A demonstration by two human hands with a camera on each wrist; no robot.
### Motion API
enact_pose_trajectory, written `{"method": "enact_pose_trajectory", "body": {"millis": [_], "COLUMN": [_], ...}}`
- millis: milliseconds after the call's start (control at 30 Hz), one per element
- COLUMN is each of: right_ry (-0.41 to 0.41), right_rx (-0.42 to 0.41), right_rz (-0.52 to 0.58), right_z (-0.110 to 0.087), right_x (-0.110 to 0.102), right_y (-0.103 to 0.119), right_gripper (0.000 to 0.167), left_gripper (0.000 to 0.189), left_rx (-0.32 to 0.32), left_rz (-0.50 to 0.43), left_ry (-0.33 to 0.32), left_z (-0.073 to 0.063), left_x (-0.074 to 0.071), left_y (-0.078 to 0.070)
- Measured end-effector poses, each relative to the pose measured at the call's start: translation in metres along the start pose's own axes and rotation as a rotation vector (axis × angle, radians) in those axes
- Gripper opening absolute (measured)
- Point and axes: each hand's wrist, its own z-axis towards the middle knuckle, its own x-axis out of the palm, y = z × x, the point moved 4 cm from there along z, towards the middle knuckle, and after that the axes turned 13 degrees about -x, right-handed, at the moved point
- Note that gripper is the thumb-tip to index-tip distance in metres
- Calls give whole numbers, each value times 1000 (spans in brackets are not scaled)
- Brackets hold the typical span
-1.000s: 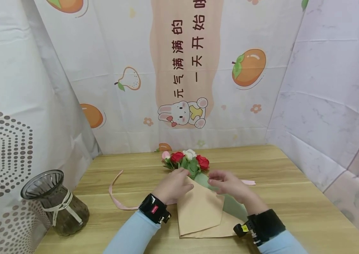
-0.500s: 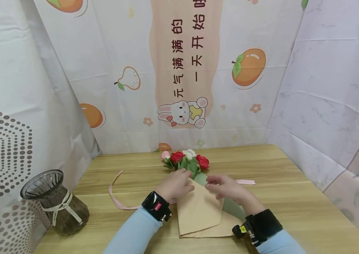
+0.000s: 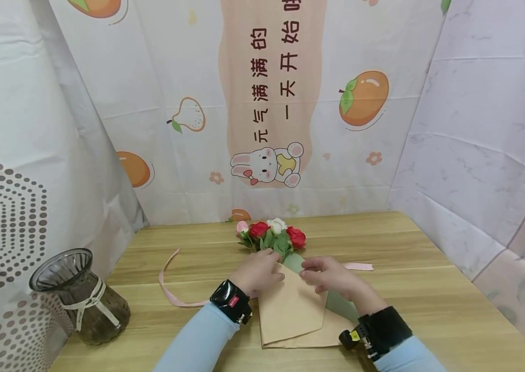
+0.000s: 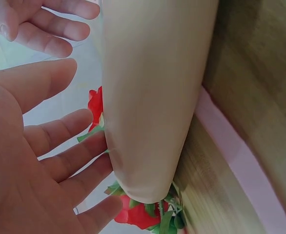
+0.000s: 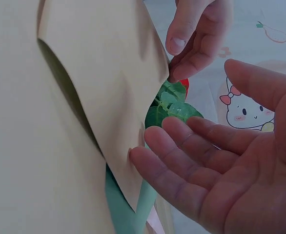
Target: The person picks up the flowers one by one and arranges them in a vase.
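A tan wrapping paper lies folded around a small bouquet, with a green inner sheet showing on the right. Red roses, a white rose and a pink bud stick out at its far end. My left hand rests along the paper's upper left side, its fingertips touching the paper in the left wrist view. Over the upper right edge lies my right hand; its extended fingertips touch the folded flap in the right wrist view. Neither thumb pinches anything.
A pink ribbon runs beneath the bouquet, one end curving out on the left and the other end showing on the right. A dark glass vase tied with a pale cord stands at the table's left edge. A printed cloth hangs behind.
My right hand has moved slightly left and down, over the paper's edge. The left hand has shifted a little to the right. Flowers and paper look nearly unchanged.
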Motion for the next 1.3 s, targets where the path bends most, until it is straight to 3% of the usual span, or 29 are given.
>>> {"method": "enact_pose_trajectory", "body": {"millis": [500,767,1300], "right_ry": [8,-2,-46], "right_rx": [3,7,-9], "right_rz": [5,2,-24], "right_z": [1,0,-2], "right_x": [2,0,-6], "right_y": [-3,-2,7], "right_gripper": [64,64,63], "left_gripper": [42,42,37], "left_rx": [-22,-46,-69], "left_rz": [6,-60,-70], "left_ry": [-3,4,-99], "left_z": [6,5,4], "left_x": [7,5,-12], "left_y": [1,3,10]}}
